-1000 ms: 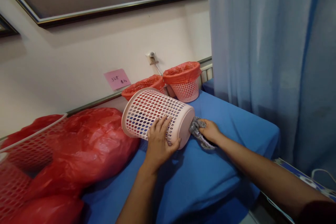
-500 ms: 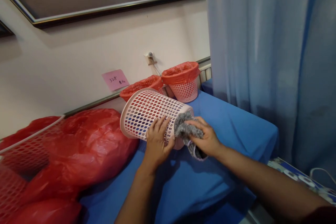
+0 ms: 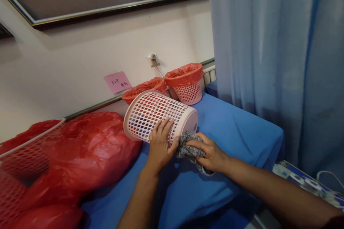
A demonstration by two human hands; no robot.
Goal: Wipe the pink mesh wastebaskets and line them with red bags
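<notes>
Evidently the pale basket (image 3: 154,114) is being wiped: it lies on its side on the blue sheet (image 3: 233,121), mouth to the left and bottom to the right, with no bag over its rim. On its near side the left hand (image 3: 161,143) rests with fingers a little apart, pressed against the holes and seeming to steady it rather than grip it. At the basket's lower right, the right hand (image 3: 211,150) is closed around a bunched grey cloth (image 3: 188,146), which covers the near edge of the bottom. The work looks to be under way at that end; how much of the wall or inside is already clean, I cannot tell, and no lining has been put in.

Well left of the basket sit a mesh bin (image 3: 40,141) with a white rim and, nearer, a heap of red plastic (image 3: 99,146) that crowds the mouth; whether it touches the rim is unclear. Beyond the basket's mouth, a pink note (image 3: 117,81) is on the wall. Directly behind the basket stands a red-lined bin (image 3: 145,88), partly hidden by it, and behind its right end another lined bin (image 3: 185,82) stands upright. Those hem in the far side. Right of the basket the sheet gives room, with a blue curtain (image 3: 258,43) beyond.
</notes>
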